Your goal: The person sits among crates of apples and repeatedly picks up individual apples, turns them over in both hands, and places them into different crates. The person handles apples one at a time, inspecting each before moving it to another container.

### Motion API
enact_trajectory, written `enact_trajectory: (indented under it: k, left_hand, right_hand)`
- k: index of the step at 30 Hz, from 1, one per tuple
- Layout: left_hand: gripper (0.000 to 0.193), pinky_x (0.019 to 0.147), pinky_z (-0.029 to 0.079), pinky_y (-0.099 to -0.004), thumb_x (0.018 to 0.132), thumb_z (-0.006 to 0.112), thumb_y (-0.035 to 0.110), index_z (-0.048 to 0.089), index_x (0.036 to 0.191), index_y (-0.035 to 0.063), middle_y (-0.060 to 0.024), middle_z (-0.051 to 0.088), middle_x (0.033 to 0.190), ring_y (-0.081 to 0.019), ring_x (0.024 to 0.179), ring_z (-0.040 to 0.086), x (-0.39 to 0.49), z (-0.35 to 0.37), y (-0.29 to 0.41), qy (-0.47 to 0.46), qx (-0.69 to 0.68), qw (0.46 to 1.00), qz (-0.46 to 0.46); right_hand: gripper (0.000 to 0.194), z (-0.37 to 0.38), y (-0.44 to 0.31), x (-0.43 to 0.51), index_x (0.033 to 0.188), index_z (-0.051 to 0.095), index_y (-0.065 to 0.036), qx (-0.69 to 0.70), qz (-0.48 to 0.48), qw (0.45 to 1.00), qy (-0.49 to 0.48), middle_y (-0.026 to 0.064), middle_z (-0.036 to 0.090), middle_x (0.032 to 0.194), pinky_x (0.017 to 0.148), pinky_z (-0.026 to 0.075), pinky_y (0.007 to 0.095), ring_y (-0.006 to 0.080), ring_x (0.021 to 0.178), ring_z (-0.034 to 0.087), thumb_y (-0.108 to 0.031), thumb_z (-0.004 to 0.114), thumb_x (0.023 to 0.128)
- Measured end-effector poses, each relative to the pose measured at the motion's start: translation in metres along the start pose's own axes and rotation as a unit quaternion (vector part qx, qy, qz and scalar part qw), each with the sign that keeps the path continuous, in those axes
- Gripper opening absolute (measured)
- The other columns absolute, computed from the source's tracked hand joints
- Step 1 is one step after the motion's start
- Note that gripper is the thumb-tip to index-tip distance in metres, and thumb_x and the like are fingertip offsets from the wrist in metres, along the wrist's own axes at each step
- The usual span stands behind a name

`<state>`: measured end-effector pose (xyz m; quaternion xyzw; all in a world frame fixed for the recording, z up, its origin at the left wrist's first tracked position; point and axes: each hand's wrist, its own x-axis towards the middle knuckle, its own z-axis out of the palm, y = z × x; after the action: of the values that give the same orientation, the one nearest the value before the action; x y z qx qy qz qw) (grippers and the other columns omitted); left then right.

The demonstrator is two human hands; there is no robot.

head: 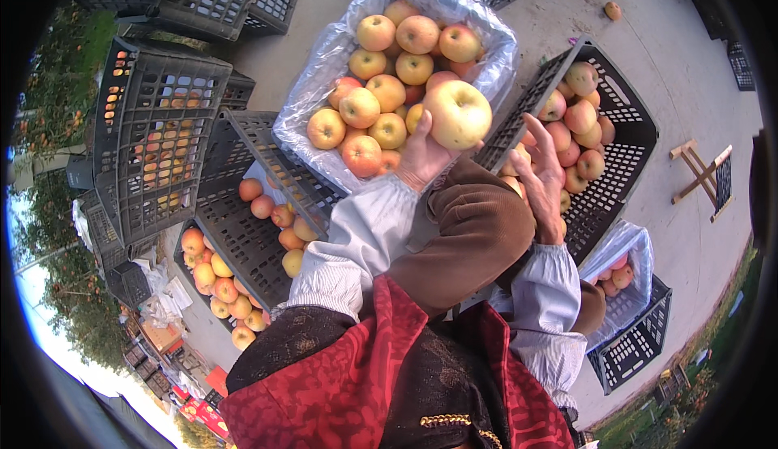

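Observation:
A large pale yellow apple [457,114] rests in my left hand [425,154], its stem hollow facing up. Below it stands a crate lined with clear plastic film [304,93], holding many yellow-red apples [358,107]. My right hand [543,175] is raised at the near side of a black plastic crate [632,102] of pinkish apples [579,116]; its fingers are apart and no apple shows in it. Some apples there are partly hidden behind this hand. My knee in brown trousers lies between the two hands.
Black crates with apples [249,254] stand at the left, beside a tilted crate [167,145]. A wooden folding stool [702,178] is on the concrete at the right, near a film-lined crate [632,321]. A loose apple [612,11] lies on the ground at the top.

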<state>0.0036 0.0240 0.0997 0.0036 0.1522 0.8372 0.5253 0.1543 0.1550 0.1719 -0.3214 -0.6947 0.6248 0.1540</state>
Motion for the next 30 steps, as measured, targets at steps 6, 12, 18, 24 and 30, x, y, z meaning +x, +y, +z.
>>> enact_trajectory:
  k: [6, 12, 18, 24, 30]
  left_hand:
    - [0.081, 0.091, 0.048, -0.0416, 0.061, 0.086, 0.035, 0.047, 0.126, 0.0088, -0.0124, 0.054, 0.119, -0.0304, 0.111, 0.054, 0.041, -0.078, 0.119, 0.181, 0.659, 0.7, 0.208]
    - [0.089, 0.096, 0.038, -0.0528, 0.063, 0.082, 0.044, 0.039, 0.134, 0.013, -0.015, 0.04, 0.132, -0.0384, 0.119, 0.041, 0.06, -0.134, 0.168, 0.255, 0.933, 0.245, 0.072]
    - [0.084, 0.102, 0.027, -0.0588, 0.083, 0.063, 0.047, 0.021, 0.147, 0.0126, -0.016, 0.024, 0.149, -0.0375, 0.132, 0.031, 0.061, -0.16, 0.166, 0.25, 0.923, 0.289, 0.053]
    - [0.058, 0.101, 0.033, -0.0524, 0.085, 0.065, 0.03, 0.044, 0.132, 0.0052, -0.0201, 0.039, 0.135, -0.0357, 0.124, 0.041, -0.004, -0.139, 0.171, 0.272, 0.885, 0.289, 0.244]
    - [0.027, 0.089, 0.047, -0.0374, 0.084, 0.063, 0.006, 0.059, 0.11, -0.0007, -0.0167, 0.055, 0.111, -0.0304, 0.104, 0.056, -0.083, -0.109, 0.144, 0.287, 0.794, 0.467, 0.261]
  right_hand:
    - [0.044, -0.085, 0.055, -0.036, 0.127, 0.054, 0.0, -0.116, 0.093, 0.977, 0.152, 0.0097, 0.059, 0.118, 0.092, 0.044, 0.0309, 0.0174, 0.11, 0.053, -0.017, 0.066, 0.088]
    - [0.045, -0.152, 0.118, -0.07, 0.121, 0.057, -0.002, -0.397, 0.145, 0.886, 0.188, 0.0177, 0.058, 0.118, 0.097, 0.043, 0.0378, 0.0303, 0.111, 0.055, -0.02, 0.069, 0.082]
    - [0.058, -0.176, 0.17, -0.088, 0.123, 0.055, -0.009, -0.483, 0.21, 0.838, 0.146, 0.0185, 0.053, 0.123, 0.098, 0.042, 0.0437, 0.0359, 0.115, 0.051, -0.025, 0.075, 0.071]
    - [0.089, -0.173, 0.222, -0.089, 0.136, 0.042, -0.017, -0.494, 0.363, 0.79, -0.004, 0.0186, 0.048, 0.129, 0.1, 0.038, 0.0503, 0.0379, 0.118, 0.05, -0.031, 0.083, 0.059]
    - [0.091, -0.151, 0.244, -0.089, 0.129, 0.041, -0.012, -0.614, 0.34, 0.712, -0.037, 0.0175, 0.048, 0.123, 0.095, 0.042, 0.0498, 0.038, 0.114, 0.051, -0.032, 0.087, 0.053]
